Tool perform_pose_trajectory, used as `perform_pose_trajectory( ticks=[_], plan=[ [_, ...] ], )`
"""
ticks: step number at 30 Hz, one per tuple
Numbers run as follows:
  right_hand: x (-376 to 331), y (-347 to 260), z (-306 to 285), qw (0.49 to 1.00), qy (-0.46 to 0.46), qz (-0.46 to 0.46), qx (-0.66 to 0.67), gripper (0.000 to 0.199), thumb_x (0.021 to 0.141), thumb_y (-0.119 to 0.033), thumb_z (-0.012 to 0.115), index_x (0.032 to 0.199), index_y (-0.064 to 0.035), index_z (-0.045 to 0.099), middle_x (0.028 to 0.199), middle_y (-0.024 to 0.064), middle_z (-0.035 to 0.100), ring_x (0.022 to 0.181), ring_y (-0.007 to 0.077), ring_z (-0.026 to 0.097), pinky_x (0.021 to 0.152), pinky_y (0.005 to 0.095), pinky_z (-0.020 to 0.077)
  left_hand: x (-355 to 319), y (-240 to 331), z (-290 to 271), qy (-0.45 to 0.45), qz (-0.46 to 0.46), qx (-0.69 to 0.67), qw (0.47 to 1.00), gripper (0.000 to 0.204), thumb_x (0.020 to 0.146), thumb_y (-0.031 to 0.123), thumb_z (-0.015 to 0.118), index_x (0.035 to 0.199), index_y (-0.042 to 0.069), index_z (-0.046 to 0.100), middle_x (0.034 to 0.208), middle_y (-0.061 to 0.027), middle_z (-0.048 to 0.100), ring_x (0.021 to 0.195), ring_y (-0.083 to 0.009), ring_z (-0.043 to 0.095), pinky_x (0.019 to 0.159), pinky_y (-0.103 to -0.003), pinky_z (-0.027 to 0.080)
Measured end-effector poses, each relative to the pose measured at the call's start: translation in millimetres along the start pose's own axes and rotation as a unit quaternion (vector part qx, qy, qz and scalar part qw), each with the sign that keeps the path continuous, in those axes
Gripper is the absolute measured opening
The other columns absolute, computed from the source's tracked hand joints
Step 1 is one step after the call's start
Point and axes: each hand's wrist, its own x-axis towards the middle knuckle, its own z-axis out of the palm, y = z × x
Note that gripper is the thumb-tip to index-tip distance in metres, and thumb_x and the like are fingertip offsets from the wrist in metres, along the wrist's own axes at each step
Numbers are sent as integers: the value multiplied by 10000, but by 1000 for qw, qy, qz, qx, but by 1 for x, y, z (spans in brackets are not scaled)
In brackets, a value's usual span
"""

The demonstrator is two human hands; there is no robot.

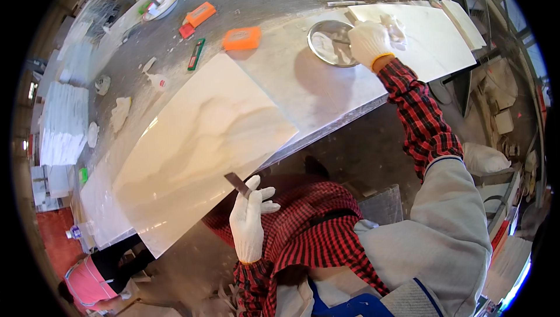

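Note:
My left hand [247, 226], in a white knit glove, pinches a flat dark scraper blade [237, 184] between thumb and forefinger; its other fingers are spread. Beside it lies a glossy cream stone-like slab [201, 136] with soft grey-brown veins. At the far right my right hand [370, 44], also gloved, is closed at the rim of a round metal bowl [315, 54]. White paste [324, 44] sits in the bowl, and a thin dark tool reaches into it from the hand. A broad shadow under the bowl suggests it is raised off the white slab [315, 95].
Orange boxes [241, 38], a green-black box [196, 54] and a basin [161, 5] stand on the bench. Stacked pale panels [65, 124] line the left. A person in pink [88, 282] bends at lower left. Another white slab [434, 42] lies past my right hand.

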Motion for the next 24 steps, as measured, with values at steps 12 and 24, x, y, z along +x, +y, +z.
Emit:
perform_pose_trajectory(
  ticks=[12, 24],
  plan=[
    [-99, -45, -71, 765, -142, 103, 619, 291, 1007, -256, 605, 1105, 4, 691, 775, 50, 683, 638, 101, 604, 574, 274, 477, 12, -1, -14, 24, -46, -28, 998, 372, 1058, 319, 576, 1128, -22, 705, 690, -66, 651, 565, -118, 601, 572, -241, 496],
    [-172, -216, -92, 678, -237, -46, 694, 180, 964, -155, 653, 1042, -4, 713, 693, 112, 671, 614, 202, 639, 615, 345, 520, 7, -5, -21, 44, -55, -27, 997, 363, 1056, 322, 583, 1005, -17, 703, 647, -42, 619, 532, -99, 569, 618, -245, 513]
  ],
)
